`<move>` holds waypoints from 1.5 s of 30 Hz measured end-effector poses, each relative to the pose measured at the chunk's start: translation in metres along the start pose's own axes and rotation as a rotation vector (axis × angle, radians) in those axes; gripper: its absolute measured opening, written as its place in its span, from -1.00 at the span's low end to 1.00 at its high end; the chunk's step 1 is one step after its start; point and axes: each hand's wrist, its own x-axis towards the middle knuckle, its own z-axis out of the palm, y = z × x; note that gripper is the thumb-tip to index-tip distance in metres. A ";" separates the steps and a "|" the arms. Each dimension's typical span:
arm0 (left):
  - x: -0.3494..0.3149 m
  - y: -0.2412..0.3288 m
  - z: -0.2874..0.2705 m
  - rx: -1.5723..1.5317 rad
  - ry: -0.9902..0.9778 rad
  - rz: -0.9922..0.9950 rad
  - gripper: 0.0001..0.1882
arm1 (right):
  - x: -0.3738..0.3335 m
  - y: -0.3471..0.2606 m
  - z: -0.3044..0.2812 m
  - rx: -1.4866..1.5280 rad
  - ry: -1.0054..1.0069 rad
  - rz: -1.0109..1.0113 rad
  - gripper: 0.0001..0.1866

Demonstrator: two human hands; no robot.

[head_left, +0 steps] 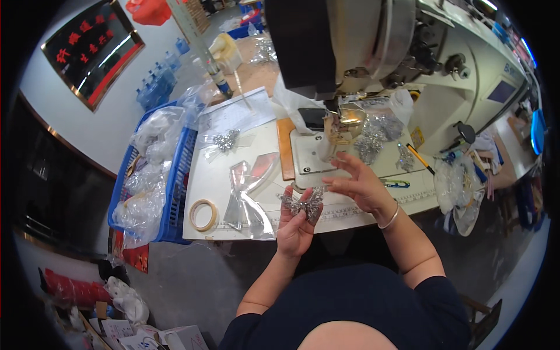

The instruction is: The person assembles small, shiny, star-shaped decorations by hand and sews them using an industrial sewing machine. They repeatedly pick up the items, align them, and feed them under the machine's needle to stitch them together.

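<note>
Forearms come up from the lower edge of my view, both bare below dark sleeves. I have the left hand (294, 224) raised at the near edge of the worktop (256, 140), palm toward me, its grip closed on a silvery butterfly-shaped ornament (303, 204) pinched between thumb and fingertips. My right hand (359, 184) hovers just beside it — fingers spread and loosely curled, thumb and forefinger touching the ornament's right wing, a bangle at the wrist.

I cannot make out the ornament's fine detail; it reads only as glittering lacework.

Left of the hands lie clear plastic sleeves (251, 195) and a roll of tape (203, 214) on the white surface, with a blue crate (175, 175) of bagged pieces beyond the edge. Farther back, more sparkling ornaments (373, 137) sit heaped by the sewing machine (361, 41) — its head blocks the rear of the worktop.
</note>
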 end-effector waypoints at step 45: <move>0.005 -0.007 0.002 0.102 0.045 -0.243 -0.48 | 0.021 -0.009 0.040 -1.025 -0.246 -0.283 -0.88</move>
